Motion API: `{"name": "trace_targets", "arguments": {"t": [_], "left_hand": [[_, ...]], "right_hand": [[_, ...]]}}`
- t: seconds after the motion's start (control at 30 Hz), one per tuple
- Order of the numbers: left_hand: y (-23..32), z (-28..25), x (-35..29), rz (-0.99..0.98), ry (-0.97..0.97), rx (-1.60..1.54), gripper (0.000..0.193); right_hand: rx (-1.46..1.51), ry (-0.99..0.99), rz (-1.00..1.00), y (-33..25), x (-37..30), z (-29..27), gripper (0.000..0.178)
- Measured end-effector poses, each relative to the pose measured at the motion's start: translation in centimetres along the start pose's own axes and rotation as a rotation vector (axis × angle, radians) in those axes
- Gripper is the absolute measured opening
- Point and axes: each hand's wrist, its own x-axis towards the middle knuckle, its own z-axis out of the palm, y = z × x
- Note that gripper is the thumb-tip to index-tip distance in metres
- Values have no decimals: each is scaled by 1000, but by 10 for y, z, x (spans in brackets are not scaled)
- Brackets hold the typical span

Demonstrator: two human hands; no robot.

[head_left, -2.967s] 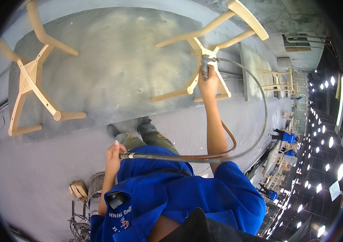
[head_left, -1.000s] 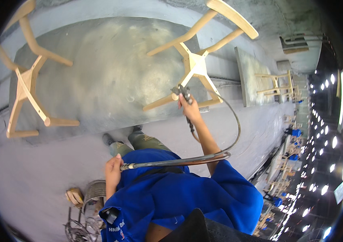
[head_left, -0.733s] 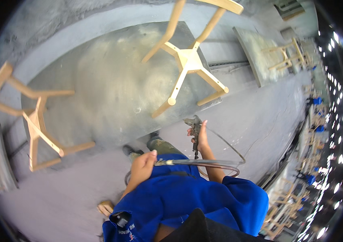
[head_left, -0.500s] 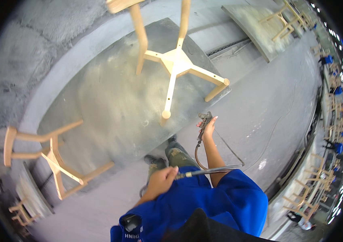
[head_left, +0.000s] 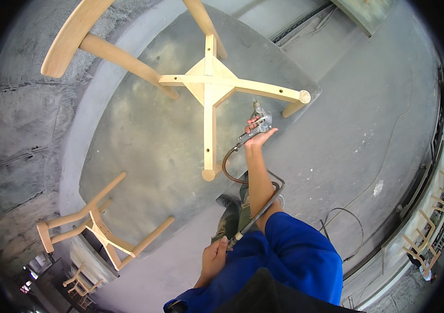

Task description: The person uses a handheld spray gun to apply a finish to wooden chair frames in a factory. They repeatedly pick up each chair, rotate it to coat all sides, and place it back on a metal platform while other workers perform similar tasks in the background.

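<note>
A spray gun (head_left: 258, 124) is held in my right hand (head_left: 256, 138), its nozzle pointing forward, close to a pale wooden chair frame (head_left: 216, 81). That frame has crossed seat rails and no seat; it stands on a grey board (head_left: 143, 135). From the gun's handle a brown hose (head_left: 228, 161) loops down and behind my right forearm. Near my waist my left hand (head_left: 214, 258) is closed around a stretch of hose by a pale fitting. The gun sits between two of the frame's rails as seen from here, apart from the wood.
A second chair frame (head_left: 107, 229) is at the board's left near edge. Smaller chair frames (head_left: 81, 281) lie further off, lower left, and several more (head_left: 436, 214) on the right. A thin hose (head_left: 383, 172) trails over the grey floor. A rough wall (head_left: 23, 120) borders the left.
My right hand has moved forward and slightly left with the spray gun, closer to the chair frame. My view has shifted, and the near chair frame looks larger and turned.
</note>
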Motion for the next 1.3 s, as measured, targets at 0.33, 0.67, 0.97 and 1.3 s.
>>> {"name": "trace_targets", "arguments": {"t": [0.33,0.67,0.97,1.3], "left_hand": [[33,6,11,42,-48,60,46],[67,20,15,229,-293,196,41],[87,15,9,516,-415,157,42],[74,-27,-20,658,-212,-96,38]], "right_hand": [[-305,217,-118,-44,1,-42,92],[-1371,-273,-69,-187,-115,7,70],[-1499,-447,-678,-270,-210,120,69],[-1406,-1128,-388,-197,-284,290,86]]}}
